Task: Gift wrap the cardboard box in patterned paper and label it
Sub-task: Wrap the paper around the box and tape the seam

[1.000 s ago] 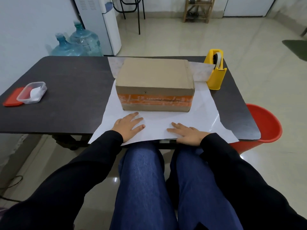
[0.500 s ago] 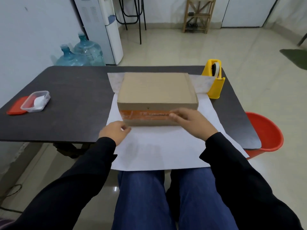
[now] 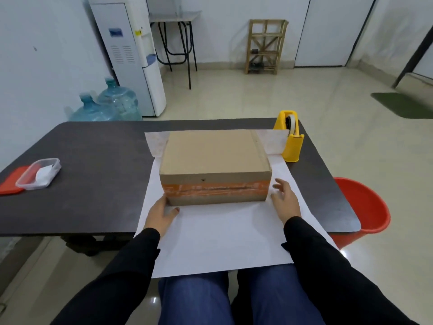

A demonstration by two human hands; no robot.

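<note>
On the dark table (image 3: pixel 98 165) sits a big sheet of paper (image 3: pixel 218 233), white side up. The cardboard box (image 3: pixel 214 160) rests in the middle of this paper. The box is brown, with an orange band across the side that faces the person. The near edge of the paper hangs off the table and over the person's blue-jeaned knees. At the far edge, a bit of paper peeks out at both far corners of the box, and it shows a faint pattern.

The left hand (image 3: pixel 161 213) is at the box's 7 o'clock corner. It is open and flat on the paper, with its fingers touching the bottom of the box there. It grips nothing. The right hand (image 3: pixel 284 199) is at the box's 5 o'clock corner, just beside the box. Its fingers are spread wide and it holds nothing. I cannot tell if it touches the box.

From the box, a yellow tape holder (image 3: pixel 290 139) stands at 2 o'clock, touching the far paper edge. A clear tub (image 3: pixel 38 173) with something white inside sits far off at 9 o'clock, on a red lid (image 3: pixel 9 187). A red bucket (image 3: pixel 363 207) is on the floor at 3 o'clock, past the table's edge.
</note>
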